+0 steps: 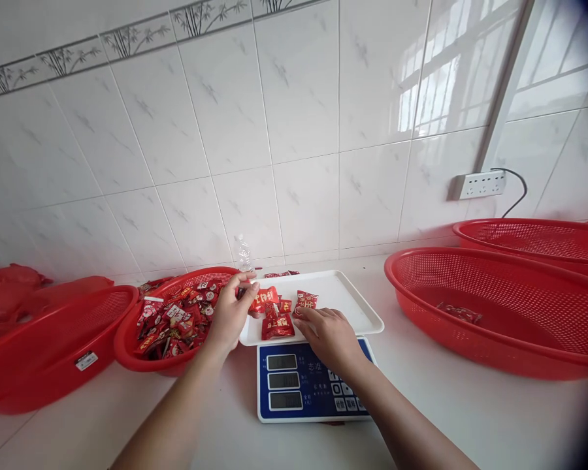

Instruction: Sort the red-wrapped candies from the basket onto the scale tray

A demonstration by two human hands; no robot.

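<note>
My left hand (229, 310) is at the left end of the white scale tray (350, 307), with thumb and fingers closed on a shiny red snack packet (265, 298). Over the tray's front edge, my right hand (330, 333) has its fingertips pinched at the lower edge of a patterned red packet (306, 299). Between the hands, several small red packets lie on the tray, one of them a red packet with gold writing (278, 327). Below the tray is the scale's blue panel (318, 385) with three displays; my right wrist covers part of its keys.
A red basket (127, 346) full of wrapped snacks stands left of the scale, beside another red basket (53, 378). To the right, a large red basket (421, 333) holds a few packets, with another behind it. A clear plastic bottle (244, 253) is near the tiled wall.
</note>
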